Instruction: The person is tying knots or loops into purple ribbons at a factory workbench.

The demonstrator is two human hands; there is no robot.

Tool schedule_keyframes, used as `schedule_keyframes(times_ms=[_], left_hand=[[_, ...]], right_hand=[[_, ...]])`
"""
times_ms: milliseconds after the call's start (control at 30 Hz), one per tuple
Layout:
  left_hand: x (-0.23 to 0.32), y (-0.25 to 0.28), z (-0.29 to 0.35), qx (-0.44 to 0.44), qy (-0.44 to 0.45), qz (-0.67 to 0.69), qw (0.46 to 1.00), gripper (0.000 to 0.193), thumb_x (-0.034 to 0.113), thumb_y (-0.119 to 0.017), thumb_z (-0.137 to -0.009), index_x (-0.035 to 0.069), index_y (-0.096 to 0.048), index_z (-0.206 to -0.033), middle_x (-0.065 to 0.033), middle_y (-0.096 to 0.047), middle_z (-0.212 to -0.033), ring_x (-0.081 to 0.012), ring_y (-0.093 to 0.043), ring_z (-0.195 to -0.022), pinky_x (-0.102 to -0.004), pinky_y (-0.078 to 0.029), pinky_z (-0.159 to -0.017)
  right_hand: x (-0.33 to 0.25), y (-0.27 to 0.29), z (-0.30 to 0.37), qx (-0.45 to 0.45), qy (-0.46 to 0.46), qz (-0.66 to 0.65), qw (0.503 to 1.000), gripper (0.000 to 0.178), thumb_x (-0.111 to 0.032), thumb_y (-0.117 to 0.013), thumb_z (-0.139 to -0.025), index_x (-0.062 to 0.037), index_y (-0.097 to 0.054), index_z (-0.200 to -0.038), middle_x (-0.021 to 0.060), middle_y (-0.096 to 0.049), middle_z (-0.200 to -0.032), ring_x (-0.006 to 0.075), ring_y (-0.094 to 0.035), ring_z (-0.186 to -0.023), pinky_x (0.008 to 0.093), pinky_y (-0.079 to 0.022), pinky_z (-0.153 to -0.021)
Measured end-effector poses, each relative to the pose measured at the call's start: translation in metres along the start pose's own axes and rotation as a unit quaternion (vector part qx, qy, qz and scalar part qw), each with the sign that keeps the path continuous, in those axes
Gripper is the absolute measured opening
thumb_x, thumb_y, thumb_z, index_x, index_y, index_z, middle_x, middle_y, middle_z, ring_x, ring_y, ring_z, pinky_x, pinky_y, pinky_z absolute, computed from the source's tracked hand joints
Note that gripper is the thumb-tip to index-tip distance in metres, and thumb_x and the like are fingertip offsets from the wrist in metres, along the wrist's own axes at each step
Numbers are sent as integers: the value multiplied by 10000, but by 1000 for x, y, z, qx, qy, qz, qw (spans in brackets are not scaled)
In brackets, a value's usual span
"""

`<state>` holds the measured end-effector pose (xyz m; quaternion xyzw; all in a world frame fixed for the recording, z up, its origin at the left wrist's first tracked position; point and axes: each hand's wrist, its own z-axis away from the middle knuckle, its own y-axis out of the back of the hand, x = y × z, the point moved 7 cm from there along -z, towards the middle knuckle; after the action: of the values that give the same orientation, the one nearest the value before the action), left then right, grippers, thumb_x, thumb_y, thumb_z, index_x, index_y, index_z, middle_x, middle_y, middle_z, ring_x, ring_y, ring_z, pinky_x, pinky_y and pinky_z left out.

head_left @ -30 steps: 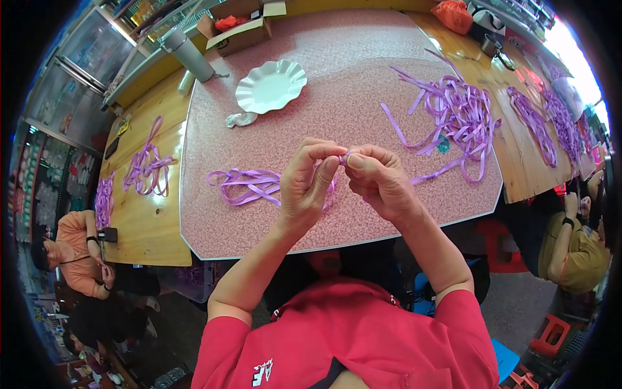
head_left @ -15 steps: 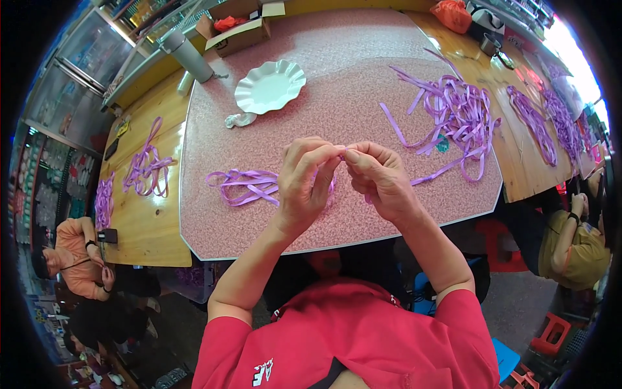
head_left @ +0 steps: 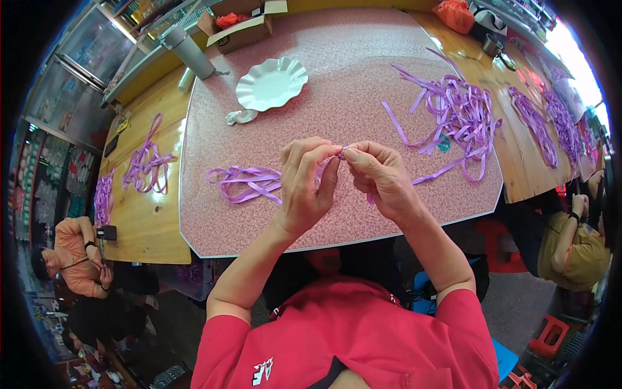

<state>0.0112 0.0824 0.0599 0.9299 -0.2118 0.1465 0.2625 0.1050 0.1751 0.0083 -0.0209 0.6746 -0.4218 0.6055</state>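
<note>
Above the pink speckled table, my left hand and my right hand meet at the fingertips. Both are closed in a pinch on a purple ribbon, which forms a small fold or knot between them; its exact shape is too small to tell. To the left of my left hand lies a looped bundle of ribbon. From under my right hand a strip runs right to a large tangled ribbon pile. My palms hide part of the held ribbon.
A white scalloped plate and a crumpled clear wrapper are at the far left. Behind them stand a grey tumbler and an open cardboard box. Co-workers sit left and right, beside wooden tables holding more ribbon.
My fingertips have shifted slightly around the ribbon, and a bit more of the purple fold shows between them. Both hands keep their pinch and place.
</note>
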Motion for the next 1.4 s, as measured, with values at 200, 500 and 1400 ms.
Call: schedule_keyframes(times_ms=[200,500,1400], left_hand=[[-14,-1,2,-38,80,84,992,201,50,-709,-831,52,-604,-1002,-100,-634,-947,-262,-611,-891,-367,-442,-805],[-43,-25,24,-103,361,376,847,184,145,-706,-907,18,-610,-1000,-14,-634,-916,-100,-585,-872,-261,-471,-797],[-37,-43,33,-133,301,371,868,131,138,-659,-932,25,-622,-986,-26,-614,-905,-98,-583,-866,-266,-474,-771]], right_hand=[[-6,7,0,17,11,77,997,157,-184,-663,-943,-35,-657,-993,-64,-499,-694,5,-348,-521,183,-253,-459],[-29,11,3,8,125,343,931,121,-86,-676,-915,-12,-664,-1010,-65,-567,-788,-5,-456,-669,170,-348,-568],[-49,4,14,8,159,497,853,119,-74,-723,-878,-17,-704,-980,-54,-588,-790,6,-485,-688,178,-381,-587]])
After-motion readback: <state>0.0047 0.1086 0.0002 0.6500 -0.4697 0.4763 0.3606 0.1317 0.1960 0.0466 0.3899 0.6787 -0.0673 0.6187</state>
